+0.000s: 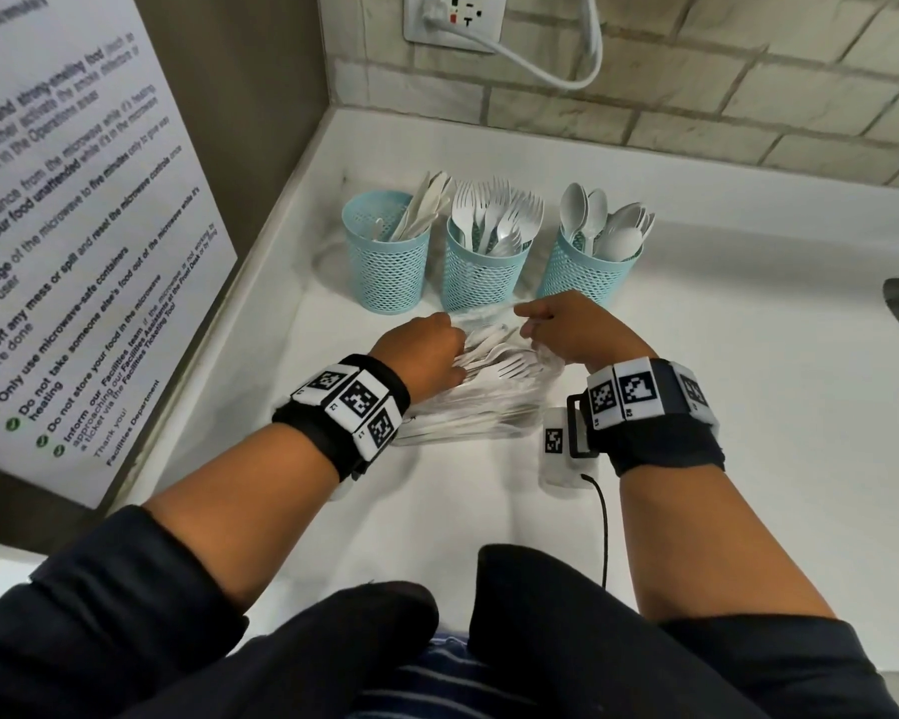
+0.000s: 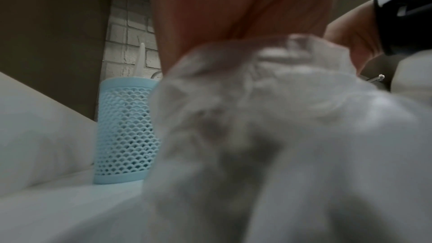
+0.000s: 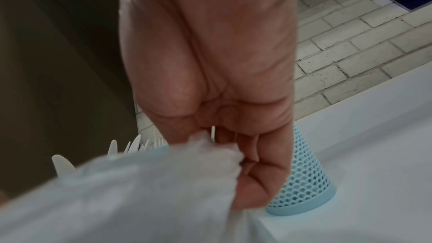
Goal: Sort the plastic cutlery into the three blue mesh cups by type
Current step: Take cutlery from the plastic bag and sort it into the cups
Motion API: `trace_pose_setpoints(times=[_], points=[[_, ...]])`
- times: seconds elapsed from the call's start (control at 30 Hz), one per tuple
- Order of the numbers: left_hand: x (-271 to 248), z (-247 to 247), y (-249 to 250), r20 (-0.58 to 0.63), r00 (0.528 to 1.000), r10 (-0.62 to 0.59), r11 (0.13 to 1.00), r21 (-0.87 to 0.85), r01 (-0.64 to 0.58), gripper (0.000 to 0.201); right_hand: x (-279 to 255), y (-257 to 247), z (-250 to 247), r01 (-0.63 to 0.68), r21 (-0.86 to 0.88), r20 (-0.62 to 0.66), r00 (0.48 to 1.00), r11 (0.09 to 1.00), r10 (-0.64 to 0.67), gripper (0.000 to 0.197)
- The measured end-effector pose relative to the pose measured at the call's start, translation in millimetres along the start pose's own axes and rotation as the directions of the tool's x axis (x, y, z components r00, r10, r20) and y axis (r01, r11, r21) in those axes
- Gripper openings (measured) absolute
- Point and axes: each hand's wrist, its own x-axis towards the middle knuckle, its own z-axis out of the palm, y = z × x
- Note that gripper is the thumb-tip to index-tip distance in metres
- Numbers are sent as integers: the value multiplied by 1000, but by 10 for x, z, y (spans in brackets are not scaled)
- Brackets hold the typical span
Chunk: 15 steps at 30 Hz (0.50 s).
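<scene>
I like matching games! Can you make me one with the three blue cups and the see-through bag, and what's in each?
Things:
1. left cup
2. middle cup
3. right cup
4. clear bag

What goes with it:
A. spoons
B. held by both hands, forks showing inside
C. knives
D. forks standing up

Pairs: 1-C, 2-D, 3-A, 4-B
</scene>
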Motion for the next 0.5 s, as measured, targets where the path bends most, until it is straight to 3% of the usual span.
trace_pose_setpoints(times=[0.3, 0.5], points=[[-2, -4, -21, -28, 999, 42, 997, -65, -44, 24, -29, 45, -12, -17, 84, -27, 999, 996, 19, 38], [-23, -8, -20, -54, 994, 94, 995, 37, -92, 27, 3, 86, -24, -102, 193, -41, 993, 976, 112, 33]])
